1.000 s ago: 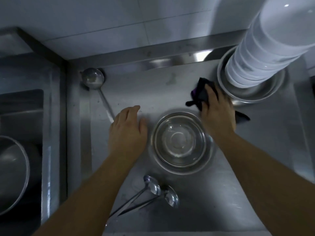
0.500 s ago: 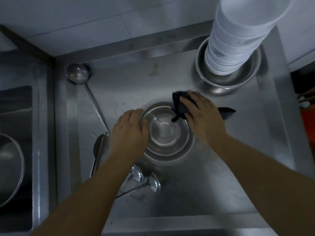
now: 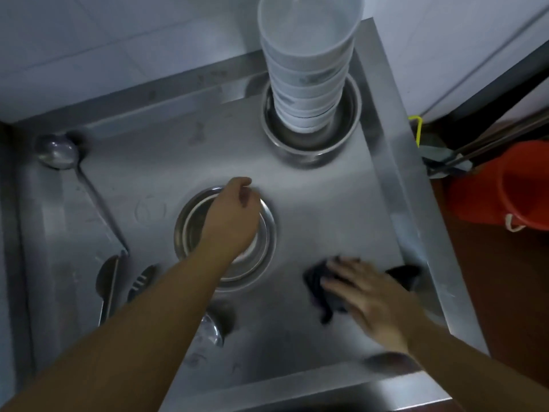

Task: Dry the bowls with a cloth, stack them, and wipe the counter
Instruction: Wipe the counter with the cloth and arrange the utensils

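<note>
A steel bowl (image 3: 190, 230) sits upright in the middle of the steel counter (image 3: 326, 209). My left hand (image 3: 231, 221) reaches across it, and its fingers curl over the far rim. To the right of the bowl, my right hand (image 3: 371, 298) presses a dark cloth (image 3: 319, 289) flat on the counter with spread, straight fingers. At the back, a tall stack of white bowls (image 3: 309, 69) stands inside another steel bowl (image 3: 341, 138).
A ladle (image 3: 56, 150) lies along the left side, with a flat utensil (image 3: 107, 281) and a slotted one (image 3: 142, 281) below it. A spoon (image 3: 211, 331) lies near the front, partly under my left arm. A red bucket (image 3: 511, 185) stands on the floor past the counter's raised right edge.
My right hand has carried the cloth from the bowl's rim down to the counter at the right. My left hand has moved from the bowl's left side across to its far rim.
</note>
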`<state>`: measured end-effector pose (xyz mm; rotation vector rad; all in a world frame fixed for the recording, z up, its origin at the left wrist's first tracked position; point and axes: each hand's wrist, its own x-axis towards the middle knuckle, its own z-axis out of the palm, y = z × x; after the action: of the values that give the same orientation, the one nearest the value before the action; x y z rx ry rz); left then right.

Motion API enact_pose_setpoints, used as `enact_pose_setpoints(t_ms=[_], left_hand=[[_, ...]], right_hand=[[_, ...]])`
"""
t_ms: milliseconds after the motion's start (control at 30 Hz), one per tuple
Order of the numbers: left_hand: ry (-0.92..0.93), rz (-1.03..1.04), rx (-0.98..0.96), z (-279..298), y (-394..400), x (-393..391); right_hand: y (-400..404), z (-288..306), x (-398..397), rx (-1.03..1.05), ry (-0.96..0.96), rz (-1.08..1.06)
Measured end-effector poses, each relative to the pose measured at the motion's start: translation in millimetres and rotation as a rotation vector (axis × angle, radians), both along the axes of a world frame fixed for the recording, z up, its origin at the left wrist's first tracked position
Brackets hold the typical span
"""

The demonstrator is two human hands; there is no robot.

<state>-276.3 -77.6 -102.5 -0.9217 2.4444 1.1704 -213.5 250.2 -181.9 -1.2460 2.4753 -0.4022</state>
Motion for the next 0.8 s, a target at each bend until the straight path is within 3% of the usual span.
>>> enact_pose_setpoints(t_ms=[133,233,367,500,800], left_hand=[[0.023,0.296,0.282,-11.7,19.2,-56.9],[0.053,0.521,0.574,-21.9,32.9,-94.6],[0.120,0.700,0.749,-22.6,39.9,-116.5],[0.122,0.743,0.705,-19.6,37.7,-123.1],[0.094,0.618,0.471,-24.4,-21.8,-100.7]], right_hand=[[-46.0,5.7,-58.0,0.043,0.046,-0.580],[-67.0,5.2,-70.5,0.044,0.066,-0.660],[-65.9,4.1,-70.0,0.043,0.064,-0.658],[-64.5,6.4,-71.0,0.053,0.052,-0.653],[-66.6,8.6,-71.1,0.068,0.104,-0.659]])
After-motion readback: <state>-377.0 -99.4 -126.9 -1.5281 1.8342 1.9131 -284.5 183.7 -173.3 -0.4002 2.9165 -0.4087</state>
